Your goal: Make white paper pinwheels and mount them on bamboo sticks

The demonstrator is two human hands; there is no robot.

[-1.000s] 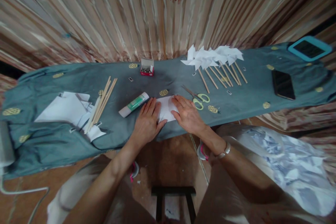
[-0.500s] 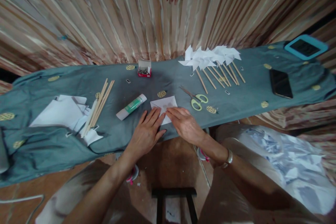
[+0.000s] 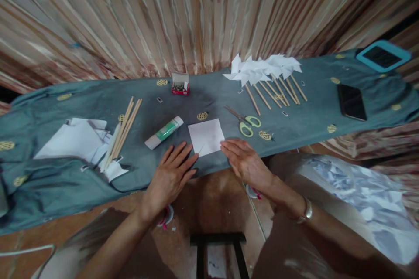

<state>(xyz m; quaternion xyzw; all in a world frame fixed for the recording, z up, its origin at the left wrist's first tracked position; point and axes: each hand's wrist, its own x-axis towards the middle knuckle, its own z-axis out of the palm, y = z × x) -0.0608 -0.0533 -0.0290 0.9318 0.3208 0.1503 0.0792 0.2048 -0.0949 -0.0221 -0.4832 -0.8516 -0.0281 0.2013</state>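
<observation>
A small white square of paper (image 3: 207, 136) lies flat on the cloth in front of me, with short lines or slits running in from its corners. Beside its lower left corner rests my left hand (image 3: 170, 172), open, fingers spread and one fingertip touching the corner. My right hand (image 3: 245, 161) has its fingers pressed together at the lower right edge of the paper, gripping it there; the thumb is hidden. Just left of the paper lies a glue stick (image 3: 165, 132) with a green label. Scissors (image 3: 245, 123) with light green handles lie to its right.
An open red box of small metal pieces (image 3: 180, 87) stands behind. Paper pinwheels (image 3: 265, 69) on sticks lie back right, near a phone (image 3: 352, 102) and a blue-framed tablet (image 3: 382, 56). Wooden sticks (image 3: 126, 133) and paper sheets (image 3: 73, 139) are at left.
Both hands have moved apart from the middle of the paper, the left to its lower left corner, the right to its right edge. The paper now shows as an uncovered square.
</observation>
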